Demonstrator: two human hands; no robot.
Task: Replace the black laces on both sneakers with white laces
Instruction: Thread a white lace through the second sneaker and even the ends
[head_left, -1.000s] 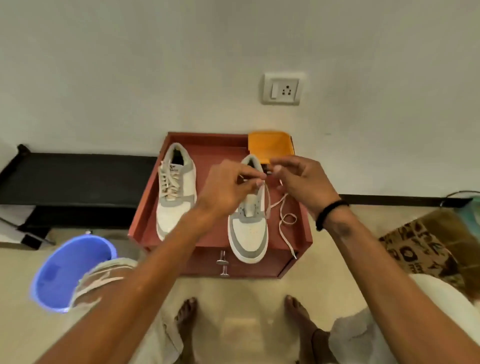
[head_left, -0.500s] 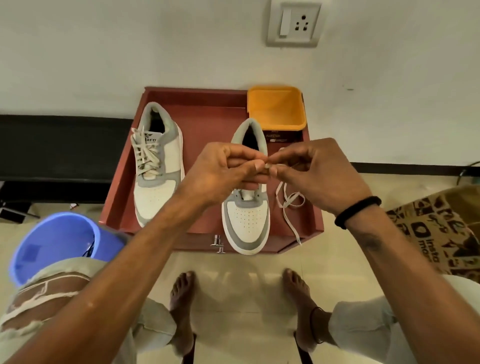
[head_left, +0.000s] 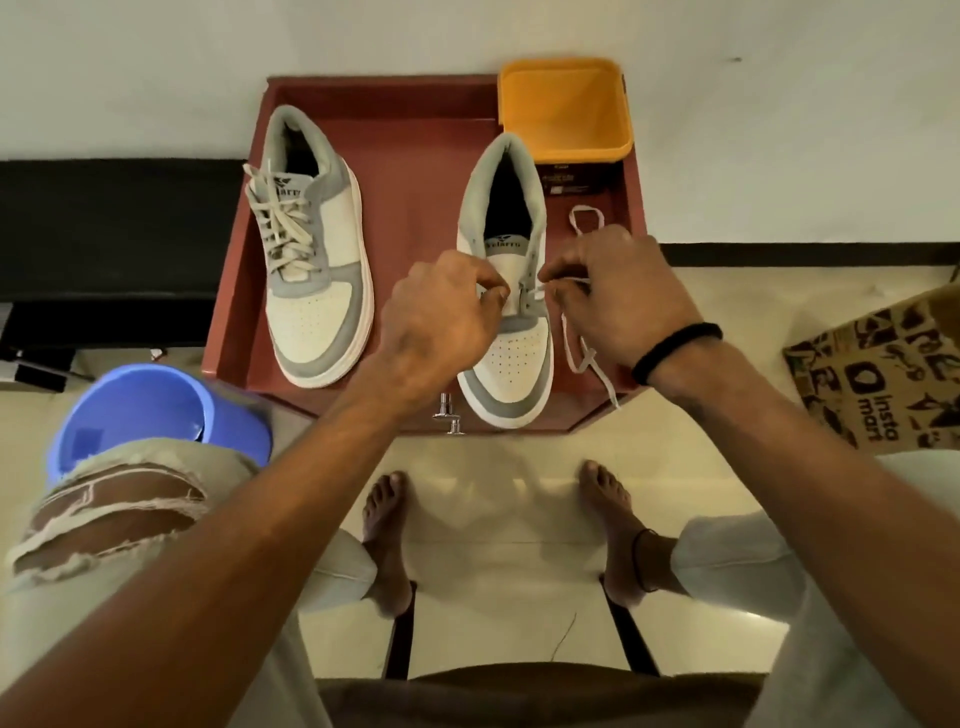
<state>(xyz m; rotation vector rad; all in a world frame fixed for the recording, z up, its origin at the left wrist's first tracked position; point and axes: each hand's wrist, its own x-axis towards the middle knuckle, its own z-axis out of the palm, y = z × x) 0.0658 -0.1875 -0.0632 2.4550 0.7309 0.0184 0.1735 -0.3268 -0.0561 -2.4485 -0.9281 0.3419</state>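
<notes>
Two white-and-grey sneakers stand on a reddish-brown table (head_left: 410, 166). The left sneaker (head_left: 311, 244) is laced with a white lace. The right sneaker (head_left: 511, 322) has bare upper eyelets. My left hand (head_left: 441, 312) pinches the sneaker's left eyelet edge near its lowest holes. My right hand (head_left: 618, 291) pinches the end of a white lace (head_left: 582, 353) at the right eyelet row. The rest of that lace trails loose on the table to the right of the shoe.
An orange tub (head_left: 566, 104) sits at the table's back right corner on a dark box. A blue bucket (head_left: 150, 410) stands on the floor at the left, a printed paper bag (head_left: 883, 374) at the right. My bare feet are below the table's front edge.
Both hands dropped from above the right sneaker down onto its lower eyelets, with the lace end still in my right hand. The camera tilted further down.
</notes>
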